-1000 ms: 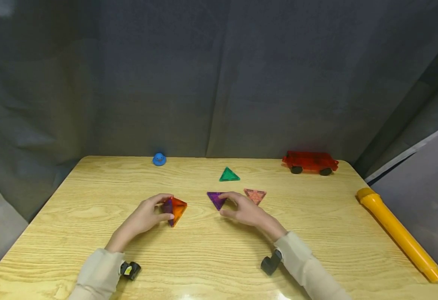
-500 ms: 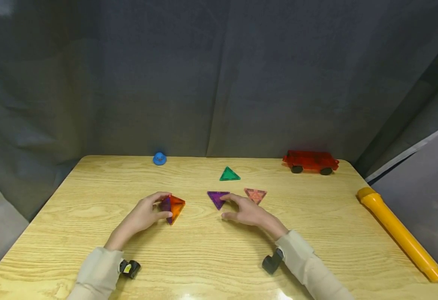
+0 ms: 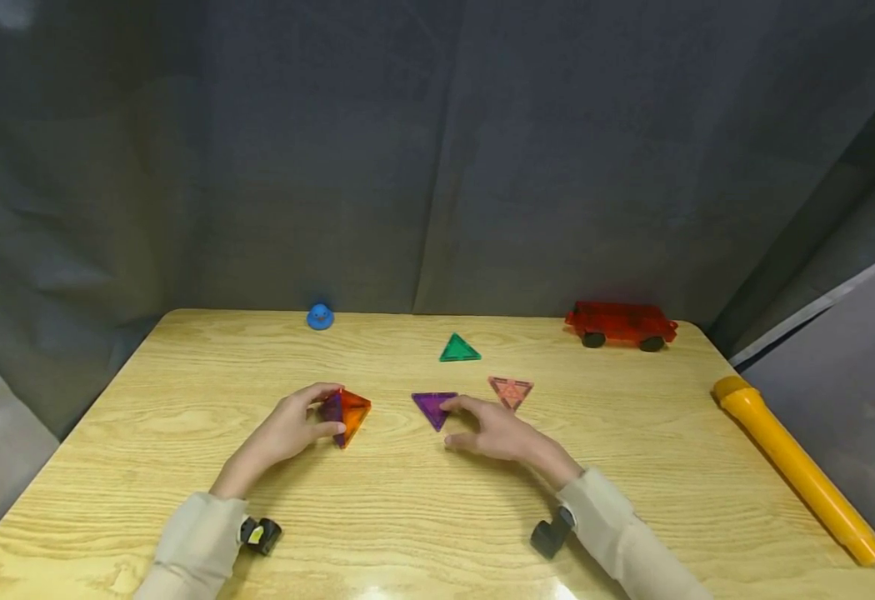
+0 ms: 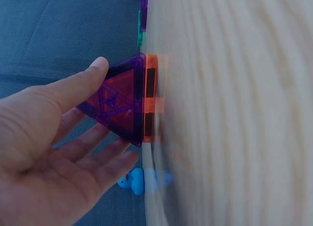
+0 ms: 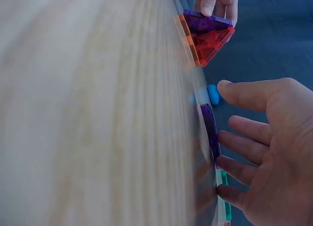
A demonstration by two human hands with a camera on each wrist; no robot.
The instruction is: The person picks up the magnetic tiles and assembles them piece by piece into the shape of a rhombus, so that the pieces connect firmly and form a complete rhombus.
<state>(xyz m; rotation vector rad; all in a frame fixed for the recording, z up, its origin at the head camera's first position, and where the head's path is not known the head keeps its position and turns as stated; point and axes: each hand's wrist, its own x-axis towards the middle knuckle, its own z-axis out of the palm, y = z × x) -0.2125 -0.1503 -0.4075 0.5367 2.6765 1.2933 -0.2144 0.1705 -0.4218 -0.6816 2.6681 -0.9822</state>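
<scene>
With thumb and fingertips my left hand [image 3: 290, 427] holds a small standing shape of joined triangular magnetic tiles [image 3: 352, 417]. In the left wrist view its purple face [image 4: 117, 101] leans up from an orange tile [image 4: 150, 99] lying on the table. My right hand [image 3: 499, 429] has its fingertips on a flat purple triangular magnetic tile [image 3: 433, 407]; the thumb stays apart from that tile. Behind the right hand lies a pink triangular tile [image 3: 511, 391], and farther back a green triangular tile [image 3: 458, 349].
A blue toy duck [image 3: 321, 317] sits at the table's far edge. Toward the back right stands a red wheeled toy car [image 3: 621, 323]. Along the right edge lies a long yellow tube [image 3: 801, 467]. Dark cloth [image 3: 317, 158] hangs behind the wooden table [image 3: 377, 517].
The flat purple tile has slid a little toward the person, along with my right hand. Over the whole second, the left hand and its tile shape have shifted only slightly.
</scene>
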